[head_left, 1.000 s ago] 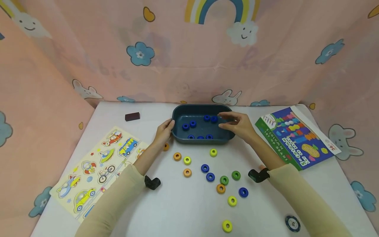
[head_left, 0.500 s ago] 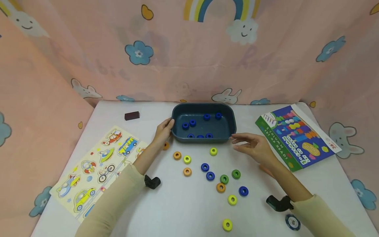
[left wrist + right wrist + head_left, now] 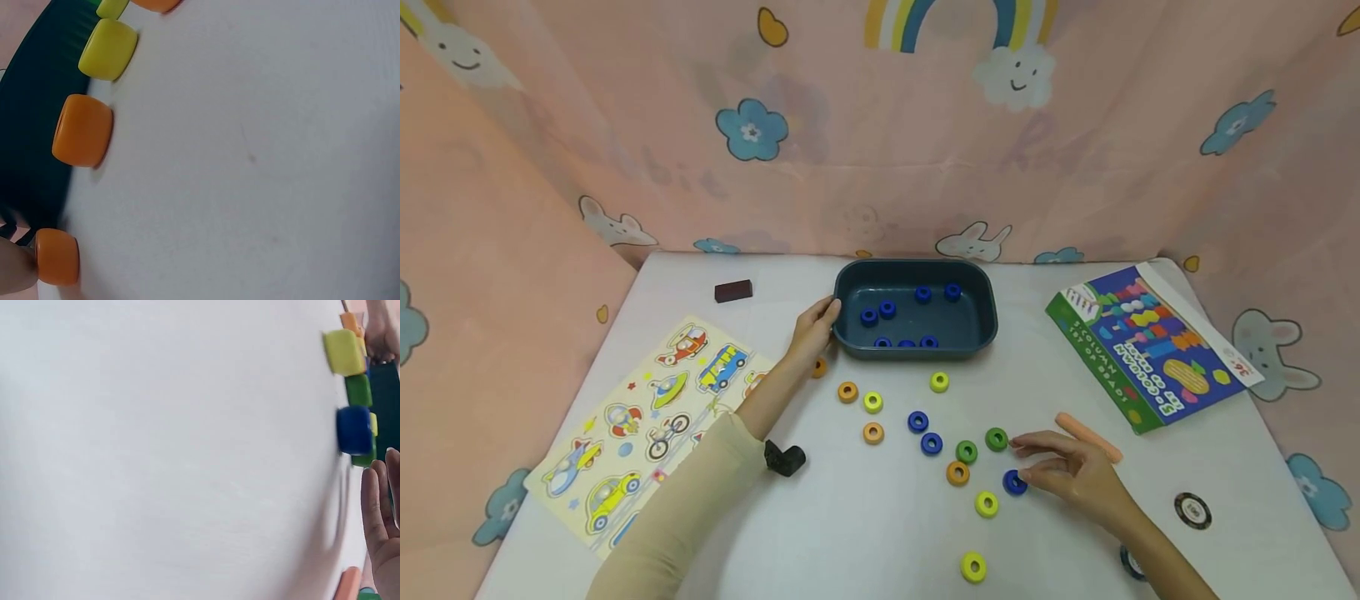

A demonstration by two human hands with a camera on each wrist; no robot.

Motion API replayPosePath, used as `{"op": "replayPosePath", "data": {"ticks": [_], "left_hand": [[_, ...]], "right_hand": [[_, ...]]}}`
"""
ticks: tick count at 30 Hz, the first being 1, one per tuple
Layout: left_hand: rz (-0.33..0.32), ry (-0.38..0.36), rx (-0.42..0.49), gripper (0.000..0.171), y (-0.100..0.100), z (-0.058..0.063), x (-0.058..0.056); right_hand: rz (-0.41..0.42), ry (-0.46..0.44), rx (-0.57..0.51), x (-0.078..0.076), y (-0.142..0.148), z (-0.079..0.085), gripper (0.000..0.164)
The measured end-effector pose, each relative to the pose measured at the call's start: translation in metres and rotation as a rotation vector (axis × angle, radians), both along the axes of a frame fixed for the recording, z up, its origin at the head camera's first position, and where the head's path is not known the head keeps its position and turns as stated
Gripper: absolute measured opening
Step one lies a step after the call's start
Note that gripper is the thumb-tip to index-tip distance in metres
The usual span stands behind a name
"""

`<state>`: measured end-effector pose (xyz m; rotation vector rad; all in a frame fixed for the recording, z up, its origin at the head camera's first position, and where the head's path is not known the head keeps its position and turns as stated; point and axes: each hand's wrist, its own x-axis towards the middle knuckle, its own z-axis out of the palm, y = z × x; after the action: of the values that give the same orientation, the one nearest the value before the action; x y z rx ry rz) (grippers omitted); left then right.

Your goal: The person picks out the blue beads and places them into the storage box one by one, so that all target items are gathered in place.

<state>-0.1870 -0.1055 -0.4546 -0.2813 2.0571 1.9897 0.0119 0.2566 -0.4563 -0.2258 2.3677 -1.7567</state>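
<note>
My left hand [image 3: 812, 335] grips the left end of a dark teal tray [image 3: 917, 354], its thumb on the rim. Inside the tray lie several blue ring beads [image 3: 887, 309]. The right hand [image 3: 1078, 475] hovers low over the table's right half, fingers parted and holding nothing. Its thumb tip is close by a loose blue bead [image 3: 1013, 483], overlapping its edge in the head view. In the right wrist view a gap shows between the fingertips and that blue bead [image 3: 354, 430]. A green bead [image 3: 997, 439] lies by the forefinger.
Loose yellow beads [image 3: 987, 504], orange beads [image 3: 958, 473] and more blue ones are scattered before the tray. An orange stick [image 3: 1086, 437], round chips [image 3: 1192, 511] and a toy box [image 3: 1153, 350] lie right. A sticker-like picture board [image 3: 651, 425] and dark block [image 3: 733, 291] lie left.
My right hand let go of a blue bead in the tray, then drew back toward me to the loose beads. The left hand stays on the tray.
</note>
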Motion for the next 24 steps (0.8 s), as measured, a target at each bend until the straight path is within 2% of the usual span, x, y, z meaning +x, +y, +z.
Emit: {"op": "replayPosePath", "data": {"ticks": [5, 8, 14, 24], "left_hand": [[-0.001, 0.008, -0.003, 0.052, -0.001, 0.000, 0.000], [-0.001, 0.018, 0.000, 0.052, -0.001, 0.001, 0.000], [-0.003, 0.028, 0.009, 0.052, -0.001, 0.000, 0.000], [0.000, 0.023, 0.007, 0.051, 0.001, -0.001, 0.000]], "right_hand": [[0.012, -0.016, -0.028, 0.015, -0.002, -0.013, 0.039], [0.014, 0.008, 0.008, 0.020, -0.004, -0.017, 0.039], [-0.016, -0.012, 0.113, 0.021, -0.007, -0.018, 0.036], [-0.004, 0.018, 0.068, 0.019, -0.005, -0.016, 0.037]]}}
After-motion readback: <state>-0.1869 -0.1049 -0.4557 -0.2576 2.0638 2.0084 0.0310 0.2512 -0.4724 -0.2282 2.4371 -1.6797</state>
